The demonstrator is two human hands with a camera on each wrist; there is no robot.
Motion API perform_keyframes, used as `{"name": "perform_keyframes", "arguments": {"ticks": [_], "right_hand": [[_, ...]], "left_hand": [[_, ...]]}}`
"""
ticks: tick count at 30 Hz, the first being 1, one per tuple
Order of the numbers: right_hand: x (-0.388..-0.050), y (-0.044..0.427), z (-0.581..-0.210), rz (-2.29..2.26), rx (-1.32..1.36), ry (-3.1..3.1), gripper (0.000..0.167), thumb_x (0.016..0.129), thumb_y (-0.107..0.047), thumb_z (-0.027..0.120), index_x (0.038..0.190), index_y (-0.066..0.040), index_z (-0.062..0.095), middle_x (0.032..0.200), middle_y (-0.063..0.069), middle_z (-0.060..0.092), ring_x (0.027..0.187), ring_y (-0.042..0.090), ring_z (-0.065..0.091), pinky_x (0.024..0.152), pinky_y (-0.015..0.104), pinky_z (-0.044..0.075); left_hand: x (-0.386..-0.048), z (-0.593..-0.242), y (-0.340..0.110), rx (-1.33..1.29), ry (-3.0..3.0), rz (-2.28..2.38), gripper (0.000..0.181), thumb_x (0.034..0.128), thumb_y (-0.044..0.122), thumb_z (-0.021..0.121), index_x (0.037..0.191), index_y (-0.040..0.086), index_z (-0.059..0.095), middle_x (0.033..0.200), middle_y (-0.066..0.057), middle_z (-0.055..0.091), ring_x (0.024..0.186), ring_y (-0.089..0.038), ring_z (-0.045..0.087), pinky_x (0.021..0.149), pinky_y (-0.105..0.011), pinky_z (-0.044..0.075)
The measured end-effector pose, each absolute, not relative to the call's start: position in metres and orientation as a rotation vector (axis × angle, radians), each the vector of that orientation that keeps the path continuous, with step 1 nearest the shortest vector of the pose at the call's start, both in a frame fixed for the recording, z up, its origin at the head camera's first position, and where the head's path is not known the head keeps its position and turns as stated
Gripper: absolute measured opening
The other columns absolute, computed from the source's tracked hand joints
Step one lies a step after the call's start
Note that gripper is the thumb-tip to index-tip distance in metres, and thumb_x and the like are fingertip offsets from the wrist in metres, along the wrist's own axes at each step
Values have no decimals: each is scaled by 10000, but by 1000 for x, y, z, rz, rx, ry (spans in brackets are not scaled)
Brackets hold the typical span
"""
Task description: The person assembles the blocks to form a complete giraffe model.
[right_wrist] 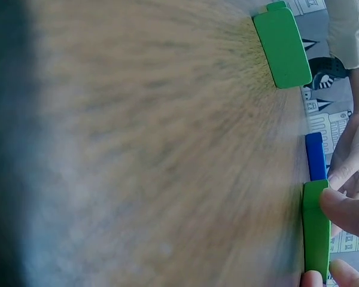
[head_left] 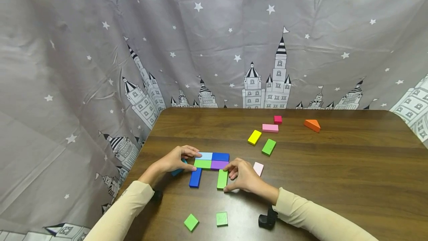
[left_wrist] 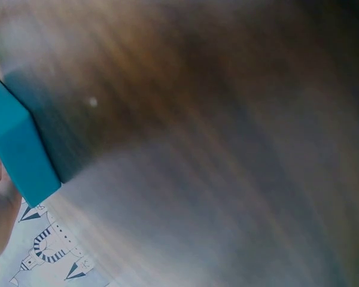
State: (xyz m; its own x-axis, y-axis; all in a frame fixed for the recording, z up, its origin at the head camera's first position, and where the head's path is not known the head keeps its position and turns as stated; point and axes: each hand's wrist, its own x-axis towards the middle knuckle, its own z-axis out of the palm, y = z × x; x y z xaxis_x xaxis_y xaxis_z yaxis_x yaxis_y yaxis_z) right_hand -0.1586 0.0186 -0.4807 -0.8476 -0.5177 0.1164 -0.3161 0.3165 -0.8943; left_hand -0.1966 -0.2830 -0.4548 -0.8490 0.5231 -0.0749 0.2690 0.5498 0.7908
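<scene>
My right hand (head_left: 245,176) pinches an upright-lying green block (head_left: 222,179) lengthwise, thumb at its near end and fingertips at the far end. In the right wrist view, the thumb presses that green block (right_wrist: 316,230) low on the table. My left hand (head_left: 175,159) rests fingertips on a light blue block (head_left: 205,156); its thumb touches near the corner where a light green block (head_left: 202,164) meets a dark blue block (head_left: 195,177). Beside these sit another blue block (head_left: 220,157) and a purple block (head_left: 219,164). A teal block (left_wrist: 21,143) lies partly under my left hand.
Two green square blocks (head_left: 221,219) lie near the front. To the right are a pale pink block (head_left: 258,168), a green block (head_left: 269,147), a yellow block (head_left: 255,137), a pink block (head_left: 270,128), a red block (head_left: 278,119) and an orange triangle (head_left: 312,125). A curtain hangs behind the table.
</scene>
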Motion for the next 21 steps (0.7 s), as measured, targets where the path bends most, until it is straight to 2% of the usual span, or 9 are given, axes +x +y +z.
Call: {"name": "perform_keyframes", "arguments": {"ticks": [21], "right_hand": [[-157,21,-478,-1563,-776,2405,526,557,-64,980,995,47,709,880,85,589,717,218,637,658,235,554]], "left_hand": [[-196,-454,-283,668,2480,1196,435,813,91,836,1215,-2,703,1289,-164,601,1196,-346,536,970,-505,484]]}}
